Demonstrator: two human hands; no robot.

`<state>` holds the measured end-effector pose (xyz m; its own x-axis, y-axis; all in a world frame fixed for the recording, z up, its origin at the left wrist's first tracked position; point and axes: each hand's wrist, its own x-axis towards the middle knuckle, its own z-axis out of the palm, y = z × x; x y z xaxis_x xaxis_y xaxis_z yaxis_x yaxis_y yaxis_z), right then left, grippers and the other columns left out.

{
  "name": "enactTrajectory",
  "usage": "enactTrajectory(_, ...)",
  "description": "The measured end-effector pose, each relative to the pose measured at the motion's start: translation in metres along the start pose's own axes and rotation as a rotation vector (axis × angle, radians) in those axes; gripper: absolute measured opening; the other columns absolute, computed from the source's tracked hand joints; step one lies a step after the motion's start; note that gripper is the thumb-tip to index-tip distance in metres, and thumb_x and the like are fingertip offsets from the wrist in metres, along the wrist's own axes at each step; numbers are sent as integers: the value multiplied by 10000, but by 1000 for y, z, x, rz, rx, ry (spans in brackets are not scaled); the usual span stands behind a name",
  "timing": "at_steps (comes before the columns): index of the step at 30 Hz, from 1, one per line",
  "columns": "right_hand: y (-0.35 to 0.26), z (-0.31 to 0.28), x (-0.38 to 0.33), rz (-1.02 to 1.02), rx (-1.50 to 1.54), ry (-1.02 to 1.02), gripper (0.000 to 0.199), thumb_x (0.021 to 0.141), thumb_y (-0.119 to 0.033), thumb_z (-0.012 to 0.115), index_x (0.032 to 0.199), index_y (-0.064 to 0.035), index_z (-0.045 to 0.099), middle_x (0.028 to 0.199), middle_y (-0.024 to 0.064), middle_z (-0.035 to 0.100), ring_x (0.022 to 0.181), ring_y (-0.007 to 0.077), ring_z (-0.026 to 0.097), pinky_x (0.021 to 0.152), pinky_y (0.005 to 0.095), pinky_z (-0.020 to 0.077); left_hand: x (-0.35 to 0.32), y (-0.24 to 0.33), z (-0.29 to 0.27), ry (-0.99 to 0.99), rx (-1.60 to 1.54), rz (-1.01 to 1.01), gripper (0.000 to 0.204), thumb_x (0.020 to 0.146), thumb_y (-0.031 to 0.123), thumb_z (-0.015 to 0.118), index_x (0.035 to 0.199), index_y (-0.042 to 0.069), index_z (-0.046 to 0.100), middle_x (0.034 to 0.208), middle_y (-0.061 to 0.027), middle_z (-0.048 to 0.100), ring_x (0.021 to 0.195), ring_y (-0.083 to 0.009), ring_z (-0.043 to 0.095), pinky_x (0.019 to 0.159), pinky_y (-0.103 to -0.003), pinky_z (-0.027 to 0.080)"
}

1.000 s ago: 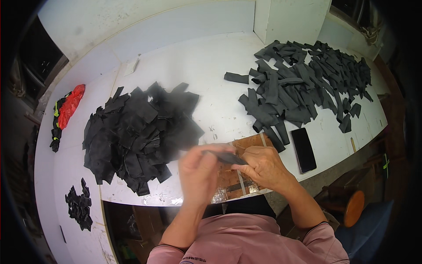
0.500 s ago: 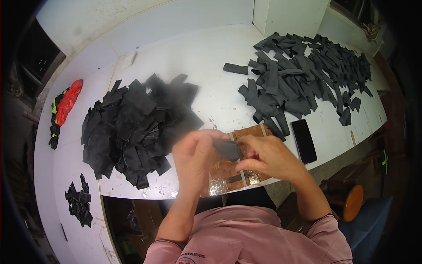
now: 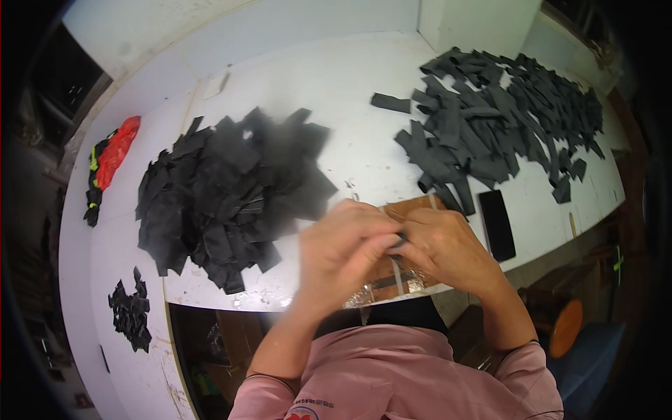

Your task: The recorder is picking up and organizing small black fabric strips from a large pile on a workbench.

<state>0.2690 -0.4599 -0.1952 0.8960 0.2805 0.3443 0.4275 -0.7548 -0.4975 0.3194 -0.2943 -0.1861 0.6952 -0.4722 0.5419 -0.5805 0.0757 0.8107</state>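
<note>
My left hand (image 3: 350,252) and my right hand (image 3: 444,245) meet over the brown board (image 3: 386,271) at the table's front edge. Both are closed, fingers pinched on a small dark grey fabric piece (image 3: 400,240). Only a curled bit of it shows between the fingertips; the rest is hidden by my hands. To the left of them spreads a heap of flat black fabric pieces (image 3: 224,189). Farther right lies a pile of dark grey fabric tubes (image 3: 490,126), with one lone tube (image 3: 390,103) at its left side.
A black phone (image 3: 497,225) lies right of my right hand. At the far left are a red plastic bag (image 3: 117,157) beside a black and yellow bundle (image 3: 93,185), and a small heap of black scraps (image 3: 131,311). An orange round stool (image 3: 565,323) stands below the table, right.
My hands have drawn together around the fabric piece, and my left hand has turned over it. The piece showed flat before; now it is curled and mostly covered. The view has shifted slightly.
</note>
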Motion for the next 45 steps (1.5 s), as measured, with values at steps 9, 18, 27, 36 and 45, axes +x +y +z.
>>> enactTrajectory(9, 0, -12, 6, -48, 68, -42, 190, 724, -139, 622, 649, -4, 511, 602, 102, 491, 547, 260, 517, 477, 347, 398, -30, -37, 20, 240, -5, -70, 97, 765, 29, 564, 844, -24, 584, 792, -99, 609, 719, -202, 575, 667, -280, 444)
enactTrajectory(18, 47, -13, 7, 638, 708, 266, 286, 849, -235, 499, 1019, -8, 536, 642, 16, 542, 512, 43, 442, 453, 178, 355, -46, -157, -28, 144, 1117, -416, 169, 665, 49, 602, 822, -4, 573, 860, -146, 544, 820, -286, 506, 702, -359, 420)
enactTrajectory(27, -23, 70, -39, 421, 696, -368, 211, 816, -190, 560, 875, 12, 585, 761, 76, 601, 668, 125, 559, 581, 245, 434, -80, -128, -45, 289, 857, 60, 199, 584, -41, 575, 767, 35, 585, 801, -86, 542, 757, -265, 502, 623, -345, 406)
enactTrajectory(36, -17, 124, 2, 803, 1429, -131, 139, 805, -145, 586, 805, -6, 598, 704, -15, 575, 610, 25, 481, 506, 176, 381, -130, -56, -38, -6, 823, 276, 256, 535, -15, 616, 779, 61, 616, 893, -109, 534, 805, -275, 503, 682, -338, 418)
enactTrajectory(45, -38, 121, 3, 877, 1456, 273, 155, 776, -119, 629, 654, -42, 571, 624, -13, 561, 530, 36, 477, 479, 182, 398, -138, -27, -16, 653, -345, -680, 282, 751, 23, 556, 1023, -21, 493, 898, -84, 569, 784, -129, 536, 708, -250, 435)
